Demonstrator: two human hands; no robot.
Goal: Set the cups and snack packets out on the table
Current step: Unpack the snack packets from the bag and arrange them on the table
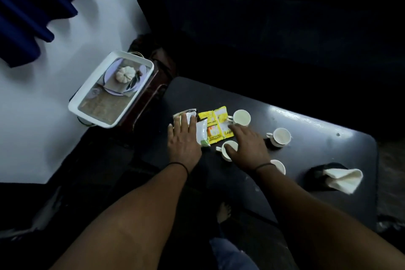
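Observation:
Several white cups stand on the dark table (306,116): one at the back (241,117), one to the right (280,136), one under my right thumb (228,149), and one half hidden behind my right wrist (279,165). Yellow snack packets (217,125) lie flat in the middle, with a white and green packet (202,132) beside them and a dark-edged packet (186,114) at the left. My left hand (183,140) lies flat, fingers spread, on the left packets. My right hand (247,149) rests open, fingertips on the yellow packet, thumb at a cup's rim.
A white tray (87,107) with a picture on its floor sits on a small stand to the left of the table. A folded white napkin (344,178) in a dark holder stands at the table's right. A dark sofa lies behind.

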